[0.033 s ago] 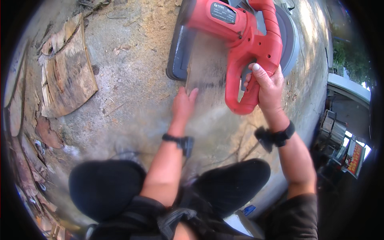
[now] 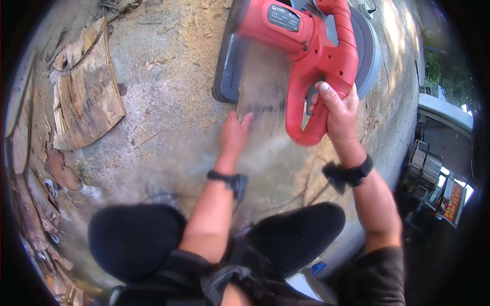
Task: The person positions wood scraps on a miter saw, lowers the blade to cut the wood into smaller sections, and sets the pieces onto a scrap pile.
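Note:
A red power cut-off saw [image 2: 326,58] with a black motor-end label and a large grey blade guard [image 2: 363,56] sits at the top, right of the middle. My right hand [image 2: 341,108] is wrapped round its D-shaped rear handle, thumb on top. Beneath the saw body lies a flat wooden board [image 2: 261,84], its surface hazy and partly covered by the saw. My left hand [image 2: 235,133] pinches the board's near left corner; some of its fingers are hidden. Left of the board is the saw's dark base [image 2: 226,76].
A splintered plywood piece [image 2: 89,97] lies on the dusty concrete floor [image 2: 163,102] at the left, with more scrap wood [image 2: 38,204] along the far left edge. My bent knees [image 2: 301,232] are below my hands. A red sign [image 2: 453,201] and clutter stand at the right.
The saw's handle and my right hand have shifted very slightly left. My left hand and the board stay where they were.

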Demonstrator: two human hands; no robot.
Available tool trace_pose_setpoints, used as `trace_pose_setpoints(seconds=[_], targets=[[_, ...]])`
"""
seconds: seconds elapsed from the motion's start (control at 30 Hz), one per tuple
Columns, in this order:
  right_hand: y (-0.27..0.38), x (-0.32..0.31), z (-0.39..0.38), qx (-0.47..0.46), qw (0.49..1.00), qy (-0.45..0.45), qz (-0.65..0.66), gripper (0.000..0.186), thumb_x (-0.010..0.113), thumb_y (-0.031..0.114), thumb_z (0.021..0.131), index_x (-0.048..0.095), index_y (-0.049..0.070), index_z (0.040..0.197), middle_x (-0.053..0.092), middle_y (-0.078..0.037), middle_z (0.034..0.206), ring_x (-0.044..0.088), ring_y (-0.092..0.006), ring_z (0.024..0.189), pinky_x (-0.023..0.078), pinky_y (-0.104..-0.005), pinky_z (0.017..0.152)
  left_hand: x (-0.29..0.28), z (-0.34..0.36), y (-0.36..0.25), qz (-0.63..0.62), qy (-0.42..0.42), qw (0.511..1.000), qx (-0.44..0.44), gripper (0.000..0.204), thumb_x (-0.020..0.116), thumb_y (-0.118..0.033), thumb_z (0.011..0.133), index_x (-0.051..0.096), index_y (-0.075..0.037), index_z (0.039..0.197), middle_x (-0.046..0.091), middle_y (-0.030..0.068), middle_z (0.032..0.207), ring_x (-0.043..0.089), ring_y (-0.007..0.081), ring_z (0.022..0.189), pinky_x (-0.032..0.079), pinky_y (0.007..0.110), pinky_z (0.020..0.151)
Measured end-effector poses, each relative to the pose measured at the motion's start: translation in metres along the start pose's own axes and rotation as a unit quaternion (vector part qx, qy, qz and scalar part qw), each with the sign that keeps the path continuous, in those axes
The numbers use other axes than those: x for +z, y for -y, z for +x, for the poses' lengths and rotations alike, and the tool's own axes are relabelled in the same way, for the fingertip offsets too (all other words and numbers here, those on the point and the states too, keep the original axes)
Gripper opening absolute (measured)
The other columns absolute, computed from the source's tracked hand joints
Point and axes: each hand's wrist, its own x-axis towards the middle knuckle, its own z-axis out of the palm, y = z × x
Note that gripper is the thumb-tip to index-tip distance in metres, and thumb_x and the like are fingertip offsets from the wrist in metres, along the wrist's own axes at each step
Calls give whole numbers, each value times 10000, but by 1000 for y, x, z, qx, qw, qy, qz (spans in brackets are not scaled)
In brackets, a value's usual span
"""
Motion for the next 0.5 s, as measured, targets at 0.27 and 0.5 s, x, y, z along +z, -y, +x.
trace_pose_setpoints(seconds=[0.27, 0.5], targets=[[-59, -1, -5, -44, 999, -24, -3, 460, 699, 67, 794, 426, 2, 1158, 598, -50, 887, 574, -110, 703, 502, -254, 654, -9, -1, -12, -40, 63, 996, -43, 595, 562, -446, 879, 498, 72, 1163, 555, 291, 1130, 538, 414, 1068, 421, 417, 900], [-4, -1, 7, -15, 1000, -10, -23, 267, 620, 102, 855, 461, 5, 1048, 592, -96, 818, 589, -156, 580, 511, -293, 473, 1, 0, 7, -53, -13, 998, 24, 530, 553, -443, 872, 498, 65, 1015, 600, 316, 941, 565, 476, 912, 453, 504, 769]])
